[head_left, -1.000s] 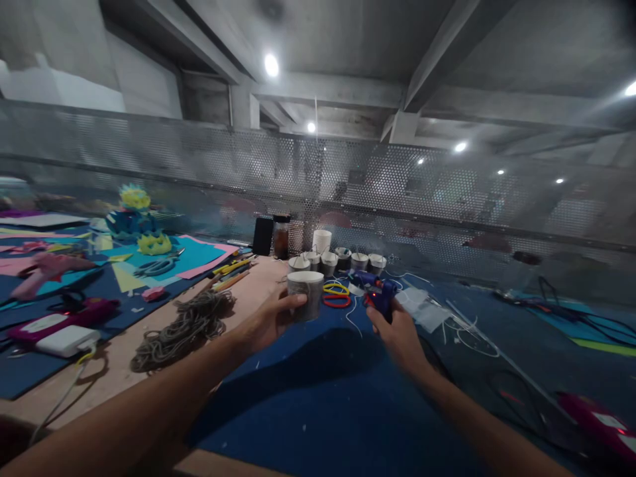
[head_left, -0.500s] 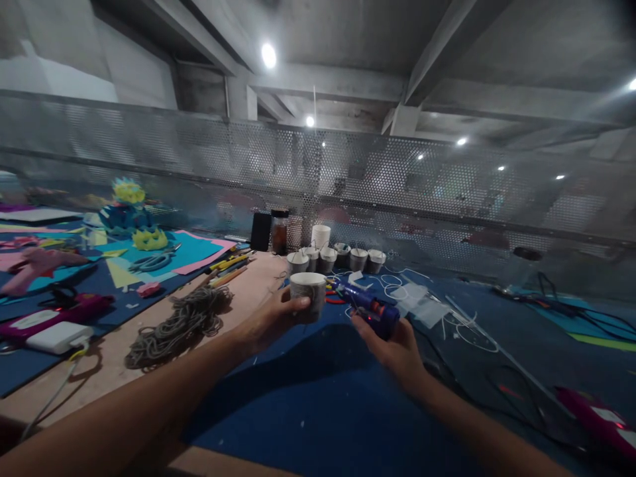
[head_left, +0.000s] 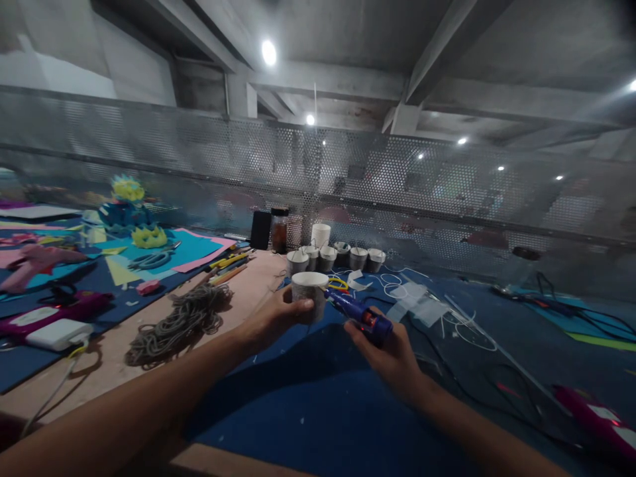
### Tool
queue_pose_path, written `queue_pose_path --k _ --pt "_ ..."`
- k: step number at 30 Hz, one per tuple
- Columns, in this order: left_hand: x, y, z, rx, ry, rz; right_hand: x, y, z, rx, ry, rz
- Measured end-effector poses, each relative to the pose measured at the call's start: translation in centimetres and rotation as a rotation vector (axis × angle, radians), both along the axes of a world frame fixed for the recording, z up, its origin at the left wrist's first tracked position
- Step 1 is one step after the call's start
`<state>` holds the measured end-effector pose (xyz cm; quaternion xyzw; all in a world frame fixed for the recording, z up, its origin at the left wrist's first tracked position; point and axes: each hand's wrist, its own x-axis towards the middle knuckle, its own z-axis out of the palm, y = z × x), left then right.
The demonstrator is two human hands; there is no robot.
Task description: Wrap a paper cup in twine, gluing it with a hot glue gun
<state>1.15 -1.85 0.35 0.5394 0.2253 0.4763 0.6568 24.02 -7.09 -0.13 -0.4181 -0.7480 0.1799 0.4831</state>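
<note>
A paper cup (head_left: 311,285) with a white rim and grey wrapping round its side is held upright by my left hand (head_left: 285,309), above the blue mat (head_left: 298,411). My right hand (head_left: 385,344) is wrapped round a dark blue glue gun (head_left: 355,311), which shows a small red light. The gun's nozzle points left and is at the cup's right side, near the rim; whether it touches cannot be made out. Behind the held cup stand several grey-wrapped cups (head_left: 358,259) in a row, with a white cup stack (head_left: 320,235) behind them.
Grey cord (head_left: 181,324) lies in a heap on the left. Beyond it are a pink glue gun (head_left: 37,265), pliers (head_left: 154,258) and coloured paper (head_left: 193,255). Clear plastic (head_left: 417,303) and a black cable lie on the right. Perforated metal panels (head_left: 248,159) stand behind.
The glue gun in my right hand has moved left and tilted, bringing its nozzle up to the cup. My left hand and the cup have hardly moved.
</note>
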Motion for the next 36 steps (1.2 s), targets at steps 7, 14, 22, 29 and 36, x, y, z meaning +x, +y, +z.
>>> queue_pose_path --k 7,14,22,29,36 --pt "0.05 0.02 -0.14 0.025 0.007 0.023 0.06 -0.14 0.14 0.057 -0.086 -0.007" --pt "0.07 -0.14 -0.10 0.033 0.014 0.031 0.00 -0.26 0.41 0.095 -0.108 0.011" --pt "0.08 -0.41 0.23 0.007 -0.018 0.024 0.26 -0.30 0.66 0.154 -0.175 0.029" --pt "-0.05 -0.18 0.07 0.008 0.017 0.017 0.41 0.08 0.23 0.183 -0.153 0.026" --pt "-0.11 0.02 -0.15 0.040 0.010 0.000 0.36 0.14 0.13 0.156 -0.136 0.001"
